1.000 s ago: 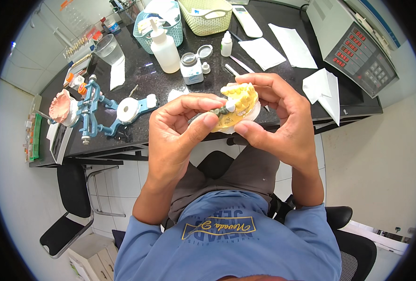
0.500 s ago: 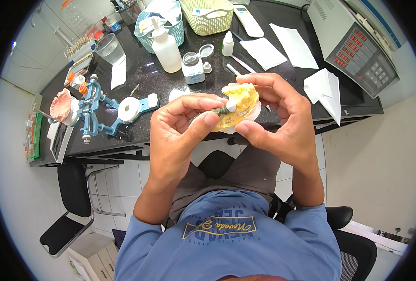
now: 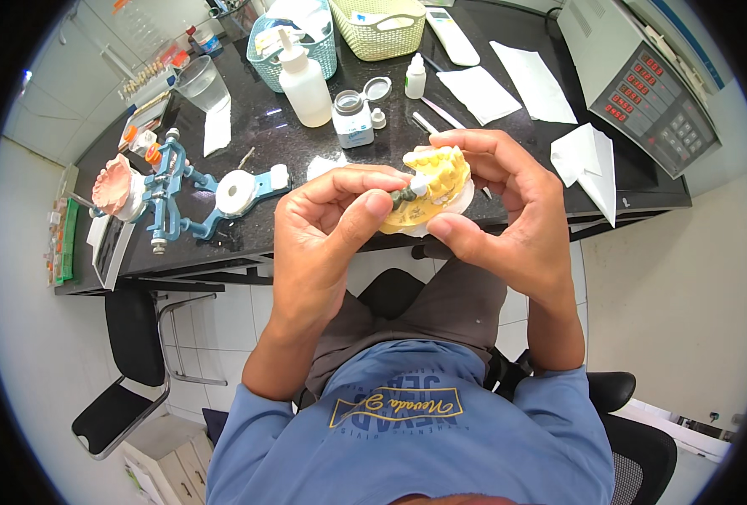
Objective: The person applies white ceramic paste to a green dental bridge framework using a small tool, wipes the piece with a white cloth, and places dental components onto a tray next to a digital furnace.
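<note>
Both hands are up in front of the chest, just this side of the black stone worktop [image 3: 255,143], and between them sits the yellow plaster dental model with its row of teeth [image 3: 430,189]. The right hand [image 3: 508,210] cups and grips that model from the right, thumb underneath, fingers curled over the top. The left hand [image 3: 331,227] pinches a small dark-and-white piece [image 3: 409,192] against the teeth, thumb and forefinger closed on it. Beyond the model, on the worktop, stands a small open white jar [image 3: 352,118], left of it a white squeeze bottle [image 3: 303,80], and farther left a blue metal articulator [image 3: 180,189] carrying a pink cast [image 3: 114,185]. Right of the jar lie white paper tissues [image 3: 508,80].
</note>
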`<state>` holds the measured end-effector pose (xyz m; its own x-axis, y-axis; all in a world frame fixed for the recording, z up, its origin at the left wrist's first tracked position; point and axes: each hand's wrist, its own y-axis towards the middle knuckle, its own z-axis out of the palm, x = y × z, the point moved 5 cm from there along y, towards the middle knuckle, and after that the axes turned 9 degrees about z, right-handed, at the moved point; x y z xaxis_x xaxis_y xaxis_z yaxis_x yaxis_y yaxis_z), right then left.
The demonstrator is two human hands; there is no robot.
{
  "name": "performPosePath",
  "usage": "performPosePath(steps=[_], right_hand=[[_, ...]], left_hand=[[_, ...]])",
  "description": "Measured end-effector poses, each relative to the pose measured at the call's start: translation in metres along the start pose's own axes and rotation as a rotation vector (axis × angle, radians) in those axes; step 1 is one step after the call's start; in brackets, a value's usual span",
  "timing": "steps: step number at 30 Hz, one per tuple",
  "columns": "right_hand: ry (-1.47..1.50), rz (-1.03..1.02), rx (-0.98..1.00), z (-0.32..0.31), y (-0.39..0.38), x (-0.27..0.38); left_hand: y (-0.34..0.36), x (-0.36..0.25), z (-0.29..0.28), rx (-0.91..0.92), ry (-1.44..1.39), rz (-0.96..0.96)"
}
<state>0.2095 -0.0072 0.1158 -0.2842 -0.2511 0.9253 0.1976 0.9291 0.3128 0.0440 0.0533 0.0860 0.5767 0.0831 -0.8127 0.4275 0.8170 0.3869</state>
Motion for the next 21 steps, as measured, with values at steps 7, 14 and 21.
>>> performPosePath(steps=[7, 14, 21], right_hand=[[0.000, 0.005, 0.001, 0.0002, -0.0009, -0.0003], [0.010, 0.005, 0.002, 0.0010, -0.0011, 0.0004], [0.009, 0.008, -0.001, -0.0003, -0.0020, 0.0013]], left_hand=[[-0.0034, 0.0039, 0.0012, -0.041, -0.067, -0.031], [-0.0076, 0.0083, 0.0027, -0.085, -0.123, -0.034], [-0.0077, 0.0092, 0.0046, -0.083, -0.140, -0.031]])
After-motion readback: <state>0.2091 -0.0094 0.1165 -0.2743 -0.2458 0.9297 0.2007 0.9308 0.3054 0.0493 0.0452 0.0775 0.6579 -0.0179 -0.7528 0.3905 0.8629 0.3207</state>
